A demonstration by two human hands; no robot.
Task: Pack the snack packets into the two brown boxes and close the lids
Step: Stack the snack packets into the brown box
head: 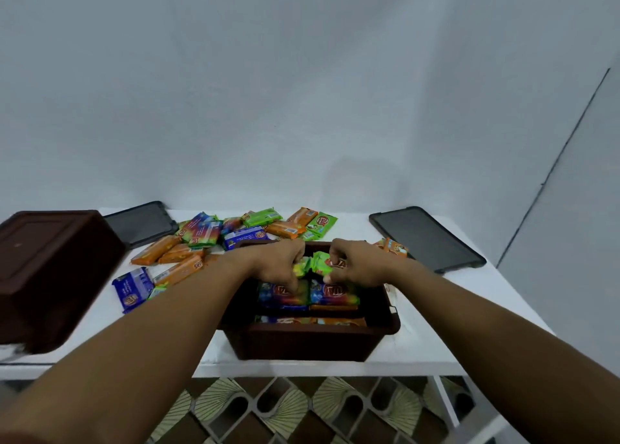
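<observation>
At the far left a second brown box (50,276) sat on the white counter (469,309), apparently turned bottom-up, its near corner blurred and its left side cut off by the frame edge. Just behind it lay a dark lid (141,224), partly hidden by the box. To the right a loose heap of snack packets (208,232), orange, green, blue and multicoloured, spread across the back of the counter, with a blue packet (132,289) nearer the front and half covered by the left forearm. The left hand (278,262) reached over the open brown box (302,343) with fingers curled down around the green packets (315,262); its fingertips were hidden. The right hand (355,264) met it from the other side, thumb and fingers pinching the same green packets, which were crumpled and too blurred to count. Below the hands, packed packets (308,296) lay in rows inside the open box, the nearest row partly masked by the front wall. An orange packet (396,247) peeked out behind the right wrist, and another dark lid (426,239) lay at the far right.
</observation>
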